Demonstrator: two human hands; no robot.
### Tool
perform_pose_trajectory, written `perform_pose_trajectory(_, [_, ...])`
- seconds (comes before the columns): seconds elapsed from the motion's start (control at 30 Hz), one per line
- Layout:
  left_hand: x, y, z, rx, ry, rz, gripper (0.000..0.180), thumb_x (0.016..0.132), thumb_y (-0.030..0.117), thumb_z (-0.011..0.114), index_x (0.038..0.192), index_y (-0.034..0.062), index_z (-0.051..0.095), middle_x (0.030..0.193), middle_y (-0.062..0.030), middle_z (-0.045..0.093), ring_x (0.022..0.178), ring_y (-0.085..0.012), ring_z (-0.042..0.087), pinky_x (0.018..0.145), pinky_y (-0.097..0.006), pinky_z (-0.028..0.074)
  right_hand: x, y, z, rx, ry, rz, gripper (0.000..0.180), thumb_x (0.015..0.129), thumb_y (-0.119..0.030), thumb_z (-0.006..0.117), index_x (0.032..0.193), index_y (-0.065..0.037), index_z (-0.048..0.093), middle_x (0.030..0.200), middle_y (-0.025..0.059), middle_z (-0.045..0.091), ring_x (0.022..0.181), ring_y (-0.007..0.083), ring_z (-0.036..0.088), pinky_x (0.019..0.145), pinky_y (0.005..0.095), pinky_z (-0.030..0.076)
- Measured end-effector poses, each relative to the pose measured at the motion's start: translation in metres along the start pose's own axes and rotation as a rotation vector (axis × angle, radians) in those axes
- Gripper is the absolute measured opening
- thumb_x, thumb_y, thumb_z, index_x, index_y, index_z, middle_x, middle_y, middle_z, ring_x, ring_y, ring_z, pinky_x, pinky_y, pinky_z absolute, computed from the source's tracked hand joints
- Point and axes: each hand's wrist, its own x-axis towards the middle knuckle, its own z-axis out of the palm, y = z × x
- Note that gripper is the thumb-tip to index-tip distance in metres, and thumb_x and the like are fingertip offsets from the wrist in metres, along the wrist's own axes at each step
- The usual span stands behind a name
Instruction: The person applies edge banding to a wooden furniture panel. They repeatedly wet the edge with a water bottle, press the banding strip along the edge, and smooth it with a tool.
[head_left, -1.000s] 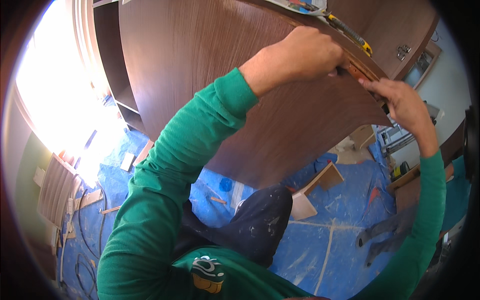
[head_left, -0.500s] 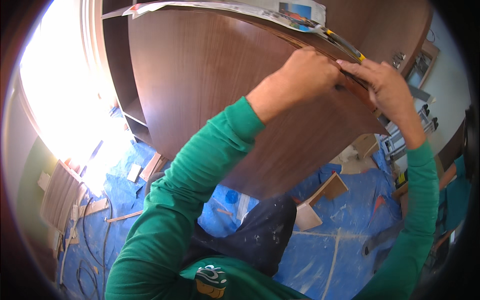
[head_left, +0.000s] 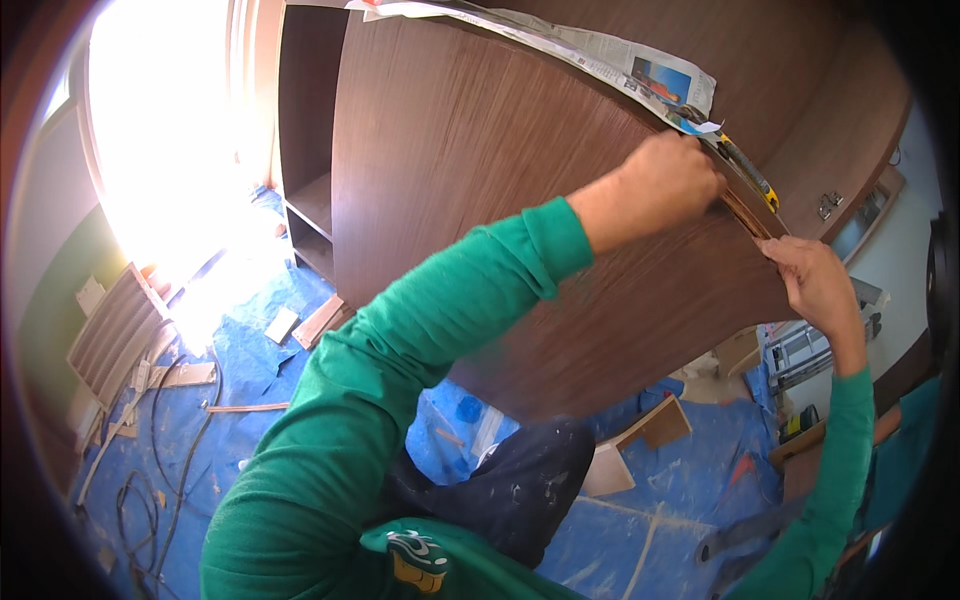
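Observation:
A large brown wood-grain panel [head_left: 450, 170] stands in front of me, its upper edge running down to the right. My left hand [head_left: 672, 185] is closed in a fist at that edge; whatever it holds is hidden. Farther right, my right hand [head_left: 818, 285] pinches the panel's edge near its right corner, thumb and fingers together. Between the two hands the edge shows a rough, lighter brown strip [head_left: 745, 215]. Just beyond it lies a yellow and black utility knife [head_left: 750, 172]. Newspaper sheets [head_left: 610, 65] lie along the top, beside the knife.
Blue sheeting [head_left: 640, 540] covers the floor, with wood offcuts [head_left: 650, 435] and black cables [head_left: 170, 470] on it. An open cabinet [head_left: 308, 130] stands by the bright window at left. A folded stepladder [head_left: 800, 355] and another person's sleeve [head_left: 912, 440] are at right.
My hands have come apart along the edge: they were close together, and now a gap shows between them. The view has shifted, so the panel and knife appear lower and farther right.

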Motion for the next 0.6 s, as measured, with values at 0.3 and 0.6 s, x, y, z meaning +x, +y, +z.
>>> perform_pose_trajectory(0.3, [-0.046,-0.012,0.001,0.138,0.332,-0.096,0.013,0.092,0.017,0.07,0.104,0.0159,0.074,0.098,-0.0009,0.071,0.101,-0.0211,0.07,0.091,-0.038,0.053,0.077,-0.051,0.0,0.115,0.181,-0.024,0.054,0.097,0.01,0.061,0.141,-0.017,0.076,0.11,0.0189,0.077,0.095,0.0396,0.072,0.089,0.0468,0.058])
perform_pose_trajectory(0.6, [-0.053,-0.022,0.007,-0.003,0.446,-0.078,0.013,0.093,0.014,0.07,0.105,0.0134,0.073,0.101,-0.0027,0.068,0.104,-0.0225,0.069,0.094,-0.039,0.053,0.108,-0.057,0.006,0.128,0.167,-0.064,0.054,0.095,0.012,0.06,0.138,-0.014,0.077,0.11,0.0186,0.077,0.098,0.0381,0.075,0.091,0.0465,0.059])
